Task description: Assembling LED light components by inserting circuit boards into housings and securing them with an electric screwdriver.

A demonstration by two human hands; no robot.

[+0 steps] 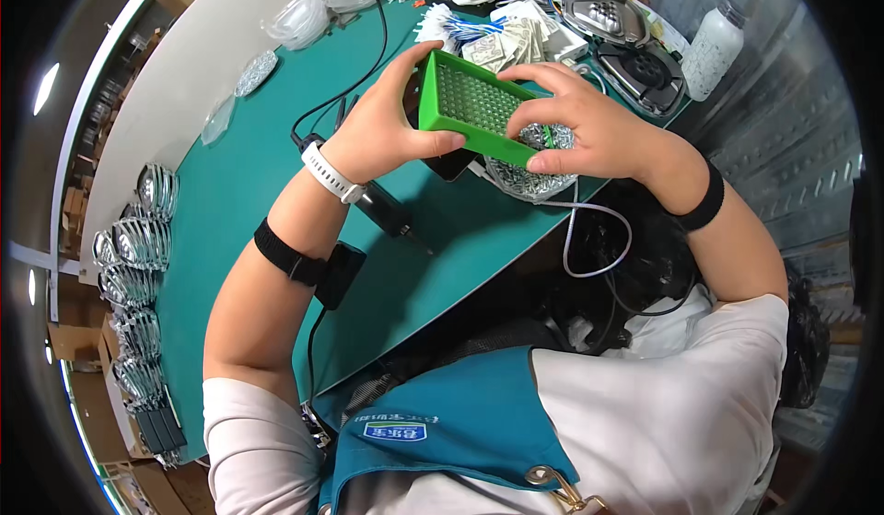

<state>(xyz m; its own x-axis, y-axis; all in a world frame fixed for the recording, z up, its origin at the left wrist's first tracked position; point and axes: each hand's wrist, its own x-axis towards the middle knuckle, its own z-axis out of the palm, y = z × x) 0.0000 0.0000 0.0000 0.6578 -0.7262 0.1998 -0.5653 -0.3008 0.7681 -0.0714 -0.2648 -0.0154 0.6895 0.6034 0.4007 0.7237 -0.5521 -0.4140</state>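
Note:
Above the green table [235, 184], my two hands hold a bright green rectangular tray [488, 147], tilted, its inside covered by a grid of small holes or dots. My left hand [382, 115] grips its left end, thumb along the near wall. At the right end is my right hand [599, 128], its thumb on the near corner and its fingers bent over the inside; what the fingertips touch is partly hidden. A clear bag of small silvery pieces, like screws [525, 182], lies beneath the right hand. Below my left wrist lies a black electric screwdriver [382, 209].
Stacked chrome-like metal parts [138, 248] line the left edge. Clear plastic bags [299, 18] and white-and-blue wire bundles [451, 27] lie at the back. Back right are black-and-silver housings [640, 73] and a speckled bottle [714, 50]. A white cable [599, 271] loops past the table edge.

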